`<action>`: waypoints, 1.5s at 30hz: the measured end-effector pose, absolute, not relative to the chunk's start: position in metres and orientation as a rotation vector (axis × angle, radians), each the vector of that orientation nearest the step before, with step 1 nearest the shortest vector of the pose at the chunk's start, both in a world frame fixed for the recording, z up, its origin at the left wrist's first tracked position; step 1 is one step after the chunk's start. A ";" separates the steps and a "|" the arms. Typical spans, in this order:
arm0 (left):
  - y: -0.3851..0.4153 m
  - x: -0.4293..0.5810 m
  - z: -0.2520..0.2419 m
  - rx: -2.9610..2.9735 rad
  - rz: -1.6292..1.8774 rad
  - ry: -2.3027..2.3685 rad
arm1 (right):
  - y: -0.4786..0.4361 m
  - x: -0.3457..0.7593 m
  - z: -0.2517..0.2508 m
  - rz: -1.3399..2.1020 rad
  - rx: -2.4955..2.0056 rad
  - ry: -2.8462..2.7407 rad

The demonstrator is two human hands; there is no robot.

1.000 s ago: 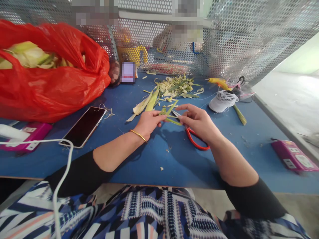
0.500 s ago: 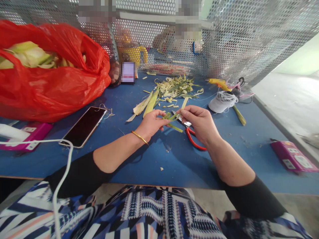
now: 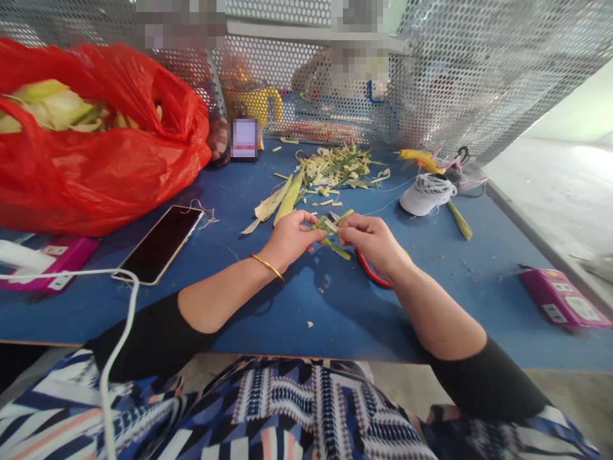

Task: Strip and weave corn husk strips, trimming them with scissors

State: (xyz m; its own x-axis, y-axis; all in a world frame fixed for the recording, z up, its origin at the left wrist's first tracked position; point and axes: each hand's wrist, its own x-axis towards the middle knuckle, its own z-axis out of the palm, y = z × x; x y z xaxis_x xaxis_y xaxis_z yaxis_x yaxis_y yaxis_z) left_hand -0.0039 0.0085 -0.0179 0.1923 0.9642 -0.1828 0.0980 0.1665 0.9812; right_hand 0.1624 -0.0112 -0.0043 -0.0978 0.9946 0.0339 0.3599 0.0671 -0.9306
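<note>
Between both hands, over the blue table, is a small piece of folded green corn husk strips. My left hand pinches its left side between thumb and fingers. The closed fingers of my right hand grip a strip at its right side; a loose green tail hangs below. Under my right hand lie red-handled scissors, partly covered by it. Just beyond my left hand rest a whole green husk leaf and a paler dry one. A heap of cut husk scraps lies farther back.
A red plastic bag of husks fills the back left. Nearby are a phone, a white cable and a purple power strip. To the right are a white thread spool and another purple box. Perforated metal stands behind.
My right hand has moved slightly left and closer to my left hand, bringing its strip down against the folded piece. My left hand has stayed nearly still.
</note>
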 end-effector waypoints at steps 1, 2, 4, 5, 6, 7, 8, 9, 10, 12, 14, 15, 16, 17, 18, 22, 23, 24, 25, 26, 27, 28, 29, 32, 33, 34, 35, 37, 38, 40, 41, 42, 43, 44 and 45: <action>0.009 -0.004 -0.019 1.231 0.895 1.185 | -0.011 0.163 -0.005 1.026 -1.402 -1.577; 0.009 -0.004 -0.020 1.241 0.898 1.172 | -0.010 0.163 -0.006 1.015 -1.409 -1.581; 0.009 -0.004 -0.023 1.270 0.899 1.148 | -0.010 0.163 -0.007 0.993 -1.416 -1.594; 0.009 -0.004 -0.023 1.285 0.897 1.141 | -0.010 0.163 -0.008 0.982 -1.417 -1.604; 0.009 -0.004 -0.024 1.299 0.893 1.139 | -0.009 0.163 -0.008 0.974 -1.417 -1.615; 0.009 -0.004 -0.023 1.308 0.887 1.142 | -0.009 0.163 -0.008 0.964 -1.419 -1.627; 0.009 -0.004 -0.023 1.314 0.878 1.149 | -0.009 0.163 -0.008 0.952 -1.423 -1.644; 0.008 -0.004 -0.022 1.317 0.869 1.156 | -0.009 0.163 -0.008 0.931 -1.428 -1.667; 0.007 -0.004 -0.021 1.319 0.861 1.163 | -0.010 0.163 -0.007 0.895 -1.435 -1.695; 0.006 -0.003 -0.021 1.327 0.852 1.159 | -0.011 0.162 -0.006 0.779 -1.458 -1.747; 0.005 -0.003 -0.021 1.348 0.847 1.127 | -0.012 0.161 -0.006 0.669 -1.483 -1.775; 0.005 -0.003 -0.022 1.362 0.843 1.105 | -0.012 0.160 -0.006 0.642 -1.497 -1.773; 0.005 -0.003 -0.022 1.380 0.838 1.086 | -0.013 0.160 -0.007 0.636 -1.509 -1.759; 0.004 -0.003 -0.022 1.400 0.830 1.071 | -0.013 0.159 -0.007 0.649 -1.517 -1.735; 0.004 -0.004 -0.022 1.423 0.820 1.062 | -0.013 0.159 -0.008 0.671 -1.522 -1.702; 0.001 -0.004 -0.018 1.529 0.735 1.048 | -0.012 0.159 -0.008 0.770 -1.510 -1.663; 0.000 -0.004 -0.016 1.553 0.702 1.044 | -0.012 0.160 -0.007 0.802 -1.506 -1.682; 0.000 -0.004 -0.016 1.574 0.671 1.039 | -0.011 0.160 -0.007 0.839 -1.499 -1.694; -0.001 -0.004 -0.015 1.591 0.643 1.032 | -0.011 0.161 -0.006 0.878 -1.491 -1.688; -0.002 -0.004 -0.015 1.606 0.620 1.022 | -0.011 0.161 -0.006 0.914 -1.482 -1.657; -0.002 -0.004 -0.016 1.617 0.599 1.010 | -0.010 0.161 -0.006 0.942 -1.472 -1.604; -0.002 -0.004 -0.016 1.625 0.578 0.994 | -0.010 0.161 -0.006 0.964 -1.459 -1.535; -0.003 -0.003 -0.016 1.629 0.552 0.975 | -0.010 0.160 -0.006 0.981 -1.440 -1.463; -0.003 -0.003 -0.017 1.603 0.495 0.913 | -0.008 0.158 -0.006 1.023 -1.365 -1.296; -0.002 -0.003 -0.017 1.585 0.489 0.894 | -0.008 0.158 -0.006 1.035 -1.341 -1.274; -0.002 -0.003 -0.016 1.565 0.489 0.880 | -0.008 0.158 -0.005 1.042 -1.323 -1.265; -0.002 -0.003 -0.015 1.544 0.489 0.870 | -0.008 0.157 -0.005 1.043 -1.310 -1.262; -0.002 -0.004 -0.013 1.501 0.487 0.865 | -0.008 0.158 -0.005 1.041 -1.297 -1.264; -0.002 -0.004 -0.013 1.482 0.489 0.868 | -0.008 0.158 -0.004 1.040 -1.292 -1.266; -0.002 -0.004 -0.012 1.470 0.504 0.901 | -0.009 0.158 -0.005 1.048 -1.263 -1.279; -0.003 -0.003 -0.012 1.481 0.512 0.929 | -0.009 0.157 -0.005 1.056 -1.238 -1.292; -0.003 -0.003 -0.012 1.495 0.524 0.963 | -0.010 0.157 -0.006 1.063 -1.206 -1.308; -0.003 -0.003 -0.012 1.510 0.537 0.996 | -0.011 0.156 -0.006 1.068 -1.173 -1.322; -0.004 -0.003 -0.012 1.519 0.545 1.021 | -0.012 0.155 -0.007 1.071 -1.143 -1.336; -0.004 -0.002 -0.012 1.520 0.550 1.034 | -0.012 0.154 -0.008 1.071 -1.119 -1.347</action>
